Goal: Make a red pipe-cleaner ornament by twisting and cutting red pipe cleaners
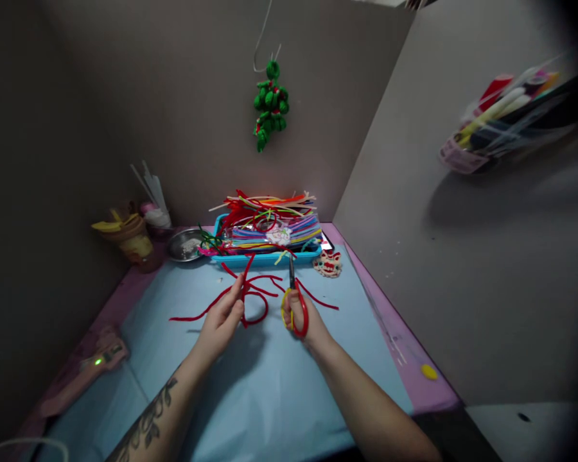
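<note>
My L fingers (232, 298) pinch red stems (246, 286), ends out both sides; R fingers (295, 300) curled thru scissors (291, 274) handles, just R of stems.

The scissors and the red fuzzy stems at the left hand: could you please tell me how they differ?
The scissors have red and yellow handles and dark blades; the red stems are one colour. The scissors are straight-bladed; the stems spread outward, one curving into a loop. The right hand grips the scissors; the left hand holds the stems. Both show red.
</note>
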`<act>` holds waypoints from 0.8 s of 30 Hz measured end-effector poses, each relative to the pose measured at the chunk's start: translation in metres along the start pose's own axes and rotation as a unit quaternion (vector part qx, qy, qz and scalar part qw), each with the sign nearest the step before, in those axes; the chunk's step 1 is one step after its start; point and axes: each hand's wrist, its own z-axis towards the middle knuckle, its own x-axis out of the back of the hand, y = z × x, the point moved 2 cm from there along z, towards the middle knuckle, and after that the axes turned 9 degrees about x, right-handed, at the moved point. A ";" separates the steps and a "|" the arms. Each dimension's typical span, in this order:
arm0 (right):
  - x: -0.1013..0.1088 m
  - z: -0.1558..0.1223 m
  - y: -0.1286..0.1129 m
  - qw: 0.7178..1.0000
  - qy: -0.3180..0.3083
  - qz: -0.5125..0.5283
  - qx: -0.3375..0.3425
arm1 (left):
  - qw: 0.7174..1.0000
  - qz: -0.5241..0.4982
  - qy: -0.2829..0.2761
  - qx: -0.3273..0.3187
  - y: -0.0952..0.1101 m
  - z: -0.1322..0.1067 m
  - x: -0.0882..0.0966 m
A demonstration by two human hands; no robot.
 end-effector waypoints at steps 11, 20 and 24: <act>0.015 0.027 -0.043 0.988 -0.104 0.017 0.114 | 0.992 0.014 -0.122 -0.018 0.005 0.000 0.010; 0.030 0.023 -0.026 0.974 -0.223 0.024 0.043 | 0.962 0.074 -0.252 -0.079 0.017 -0.002 0.011; 0.027 0.016 -0.028 0.952 -0.303 0.034 0.006 | 0.949 0.062 -0.288 -0.112 0.026 -0.003 0.010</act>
